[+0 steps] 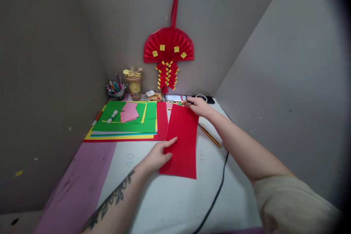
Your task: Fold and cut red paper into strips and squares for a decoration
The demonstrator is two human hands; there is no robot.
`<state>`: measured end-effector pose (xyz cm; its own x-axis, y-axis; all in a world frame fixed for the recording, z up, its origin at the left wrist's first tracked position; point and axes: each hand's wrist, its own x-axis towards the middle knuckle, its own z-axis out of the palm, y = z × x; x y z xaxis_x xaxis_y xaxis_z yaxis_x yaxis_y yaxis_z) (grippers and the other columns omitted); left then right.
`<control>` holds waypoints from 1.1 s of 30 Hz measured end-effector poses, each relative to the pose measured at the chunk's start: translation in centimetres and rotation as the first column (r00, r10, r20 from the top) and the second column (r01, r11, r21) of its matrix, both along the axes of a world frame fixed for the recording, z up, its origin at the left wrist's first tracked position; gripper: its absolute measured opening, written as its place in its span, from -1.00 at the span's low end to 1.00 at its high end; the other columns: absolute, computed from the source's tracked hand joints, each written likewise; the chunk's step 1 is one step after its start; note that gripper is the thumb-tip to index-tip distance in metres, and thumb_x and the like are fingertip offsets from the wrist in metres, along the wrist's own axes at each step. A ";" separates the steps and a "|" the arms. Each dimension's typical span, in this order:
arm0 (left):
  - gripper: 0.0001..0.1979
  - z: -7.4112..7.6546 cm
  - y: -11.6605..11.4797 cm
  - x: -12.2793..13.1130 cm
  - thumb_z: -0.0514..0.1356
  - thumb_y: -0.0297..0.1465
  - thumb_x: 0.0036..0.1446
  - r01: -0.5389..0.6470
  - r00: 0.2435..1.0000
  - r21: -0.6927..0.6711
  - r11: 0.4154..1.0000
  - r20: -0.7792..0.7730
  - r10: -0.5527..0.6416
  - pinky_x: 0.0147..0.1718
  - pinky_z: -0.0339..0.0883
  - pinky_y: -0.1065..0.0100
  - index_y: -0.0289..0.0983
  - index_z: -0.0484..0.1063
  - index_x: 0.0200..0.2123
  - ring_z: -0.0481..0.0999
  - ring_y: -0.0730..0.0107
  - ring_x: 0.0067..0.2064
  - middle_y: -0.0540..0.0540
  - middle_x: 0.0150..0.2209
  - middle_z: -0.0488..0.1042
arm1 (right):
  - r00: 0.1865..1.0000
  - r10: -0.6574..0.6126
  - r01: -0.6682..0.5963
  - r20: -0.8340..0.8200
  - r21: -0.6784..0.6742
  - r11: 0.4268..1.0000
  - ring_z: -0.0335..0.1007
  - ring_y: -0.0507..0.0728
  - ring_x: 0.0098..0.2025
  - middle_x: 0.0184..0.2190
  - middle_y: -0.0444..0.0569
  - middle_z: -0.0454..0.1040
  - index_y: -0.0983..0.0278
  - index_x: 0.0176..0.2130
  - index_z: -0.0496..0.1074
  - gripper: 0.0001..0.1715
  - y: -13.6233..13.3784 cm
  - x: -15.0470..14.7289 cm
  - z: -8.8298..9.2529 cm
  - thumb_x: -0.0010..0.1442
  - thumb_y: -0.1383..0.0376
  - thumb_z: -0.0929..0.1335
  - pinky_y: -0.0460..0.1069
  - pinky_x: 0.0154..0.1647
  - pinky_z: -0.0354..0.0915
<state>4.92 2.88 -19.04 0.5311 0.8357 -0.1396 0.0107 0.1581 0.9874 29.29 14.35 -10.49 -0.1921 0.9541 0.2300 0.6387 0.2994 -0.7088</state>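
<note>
A red paper sheet [181, 146], taller than wide, lies on the table in front of me. My left hand [162, 151] rests on its left edge, index finger and thumb spread over the paper. At the sheet's top right corner is my right hand [200, 106], fingers pinched around a thin dark pen [189, 101]. Whether the pen's tip touches the paper cannot be seen. Right of the sheet lies a yellow-and-black pencil [210, 136], partly under the paper.
Stacked coloured paper [126, 127], with a glue stick [112, 117] and pink pieces [129, 112] on top, lies left. Behind stand a pen holder [116, 89], a cup [135, 89] and a phone [178, 98]. A black cable [216, 193] runs right. A red fan decoration [169, 45] hangs above.
</note>
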 end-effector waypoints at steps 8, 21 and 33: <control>-0.34 1.3 2.2 -2.8 0.26 -0.48 -0.08 -0.358 0.934 0.107 0.928 0.047 0.355 0.16 0.14 0.21 -0.21 0.29 0.16 0.35 0.18 0.15 -0.11 0.15 0.36 | 0.722 -0.250 0.259 -0.645 -0.082 0.962 0.12 -0.06 -0.65 -0.57 -0.16 0.33 0.28 -0.30 0.36 -0.64 -8.9 -2.1 -5.3 0.17 0.03 0.30 -0.12 -0.63 0.05; -0.33 2.1 1.8 -2.7 0.28 -0.38 -0.01 -0.684 0.721 0.317 0.656 0.163 0.673 0.18 0.14 0.26 -0.17 0.22 0.20 0.25 0.22 0.22 -0.08 0.23 0.24 | 0.667 -0.168 -0.274 -0.726 -0.449 0.851 -0.16 -0.09 -0.67 -0.62 -0.26 0.11 0.26 -0.29 0.28 -0.53 -15.1 -6.8 -9.7 0.18 -0.10 0.24 -0.13 -0.69 -0.24; -0.28 1.6 1.5 -1.7 0.29 -0.39 -0.03 -0.724 0.689 0.272 0.634 0.242 0.683 0.17 0.17 0.25 -0.16 0.18 0.22 0.23 0.18 0.23 -0.12 0.25 0.21 | 0.513 -0.291 -0.359 -0.807 -0.510 0.781 -0.12 -0.12 -0.70 -0.58 -0.23 0.21 0.30 -0.22 0.35 -0.57 -14.9 -7.3 -10.3 0.13 -0.01 0.30 -0.15 -0.72 -0.26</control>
